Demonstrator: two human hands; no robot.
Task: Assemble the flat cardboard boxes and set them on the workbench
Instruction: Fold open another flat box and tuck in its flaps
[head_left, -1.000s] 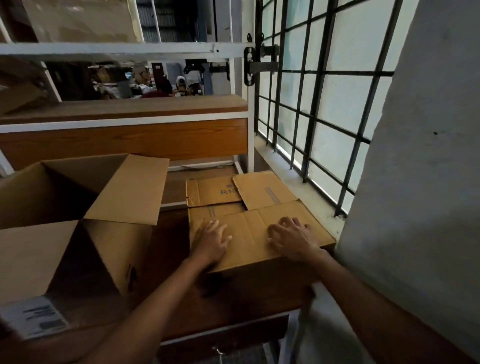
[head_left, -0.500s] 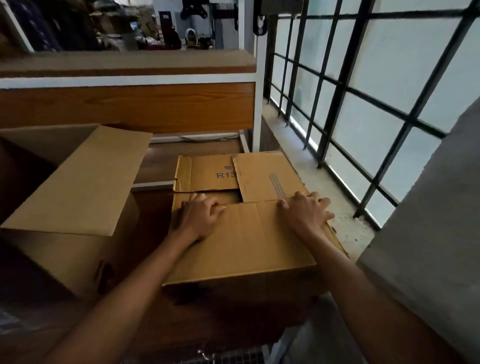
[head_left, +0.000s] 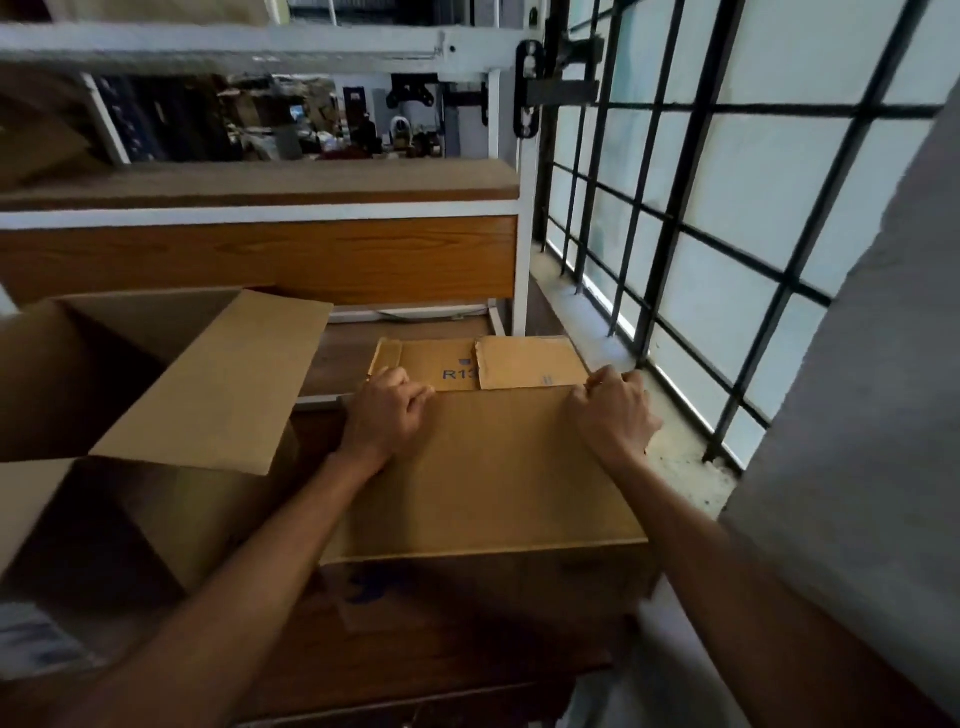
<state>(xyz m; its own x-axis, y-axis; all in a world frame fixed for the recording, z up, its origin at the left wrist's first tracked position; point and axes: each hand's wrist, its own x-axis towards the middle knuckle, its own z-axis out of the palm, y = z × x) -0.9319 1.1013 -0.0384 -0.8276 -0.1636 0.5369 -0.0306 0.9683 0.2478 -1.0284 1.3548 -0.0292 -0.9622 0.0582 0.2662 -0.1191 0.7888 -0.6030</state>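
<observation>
Box (head_left: 493, 587) at the desk's (head_left: 441, 654) right edge: left hand (head_left: 387, 418) and right hand (head_left: 613, 415) curl fingers (head_left: 415, 399) round its flap (head_left: 493, 467), closing it. Next, probably, far flaps (head_left: 530, 361) fold over.

matt cardboard box (head_left: 488, 467), wood-grain workbench (head_left: 415, 654)

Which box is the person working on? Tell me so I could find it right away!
Find the barred window on the right; the cardboard box sits on the wooden workbench beside it. The left hand and right hand grip its top flap's far edge. Unlike the open box to its left, its top is folded flat and shows R13.
</observation>
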